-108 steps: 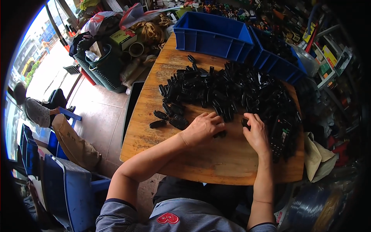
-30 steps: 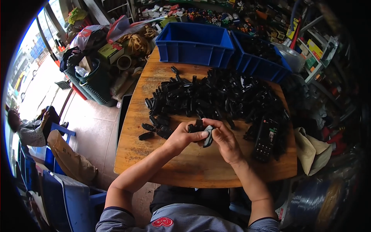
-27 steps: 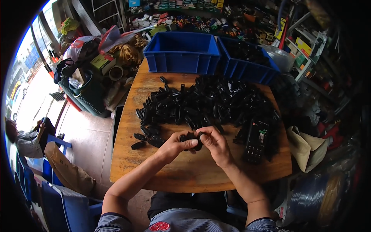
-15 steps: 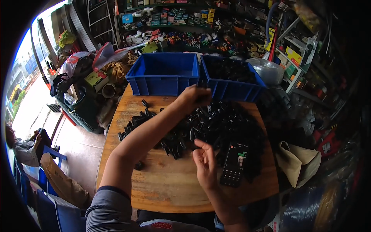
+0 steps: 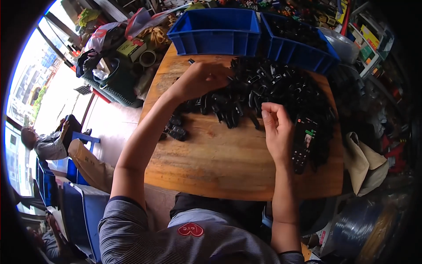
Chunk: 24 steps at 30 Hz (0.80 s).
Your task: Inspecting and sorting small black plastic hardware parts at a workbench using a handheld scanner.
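Observation:
My left hand [image 5: 205,79] reaches over the left part of a heap of small black plastic parts [image 5: 285,83] on the wooden table. Its fingers point right and are blurred, so whether they hold a part is unclear. My right hand [image 5: 278,130] is raised over the table at the heap's near edge. Its fingers are half curled, with a gap between index finger and thumb, and nothing shows in them. Just right of it lies a phone [image 5: 303,145] with its screen lit, against the black parts. A few black parts [image 5: 176,130] lie apart, right of my left forearm.
An open blue crate [image 5: 213,37] stands at the table's far edge. Beside it, a second blue crate [image 5: 299,55] holds black parts. A beige bag [image 5: 362,163] sits right of the table [image 5: 220,171]. Two people sit at the far left, near a blue stool [image 5: 85,137].
The view has tilted down, so the table and crates appear higher. My left hand has drawn back from the crates to over the heap. My right hand stays beside the phone, half curled.

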{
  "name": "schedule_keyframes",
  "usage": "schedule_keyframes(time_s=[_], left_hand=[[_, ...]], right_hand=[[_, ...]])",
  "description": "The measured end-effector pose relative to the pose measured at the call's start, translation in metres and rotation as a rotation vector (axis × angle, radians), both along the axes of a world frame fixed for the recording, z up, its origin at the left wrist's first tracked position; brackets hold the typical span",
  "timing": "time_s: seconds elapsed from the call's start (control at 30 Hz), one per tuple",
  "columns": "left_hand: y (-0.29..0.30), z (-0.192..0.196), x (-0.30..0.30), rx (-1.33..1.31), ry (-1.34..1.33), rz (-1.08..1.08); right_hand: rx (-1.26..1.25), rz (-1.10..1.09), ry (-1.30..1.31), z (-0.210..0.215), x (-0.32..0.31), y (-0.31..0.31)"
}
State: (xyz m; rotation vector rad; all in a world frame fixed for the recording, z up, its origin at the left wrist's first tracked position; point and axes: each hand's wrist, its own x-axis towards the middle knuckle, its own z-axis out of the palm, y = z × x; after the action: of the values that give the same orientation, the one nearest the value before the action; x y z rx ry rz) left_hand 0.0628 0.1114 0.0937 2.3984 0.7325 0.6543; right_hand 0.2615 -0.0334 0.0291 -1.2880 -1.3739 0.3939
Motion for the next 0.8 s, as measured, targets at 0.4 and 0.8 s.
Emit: schedule_keyframes(time_s=[0.4, 0.8], left_hand=[[-0.136, -0.083, -0.162, 0.035, -0.300, 0.494], [-0.118, -0.124, -0.119, 0.404, 0.201, 0.440]], right_hand=[[-0.092, 0.032, -0.661, -0.053, -0.009, 0.006], [-0.181, 0.044, -0.414, -0.051, -0.019, 0.011]])
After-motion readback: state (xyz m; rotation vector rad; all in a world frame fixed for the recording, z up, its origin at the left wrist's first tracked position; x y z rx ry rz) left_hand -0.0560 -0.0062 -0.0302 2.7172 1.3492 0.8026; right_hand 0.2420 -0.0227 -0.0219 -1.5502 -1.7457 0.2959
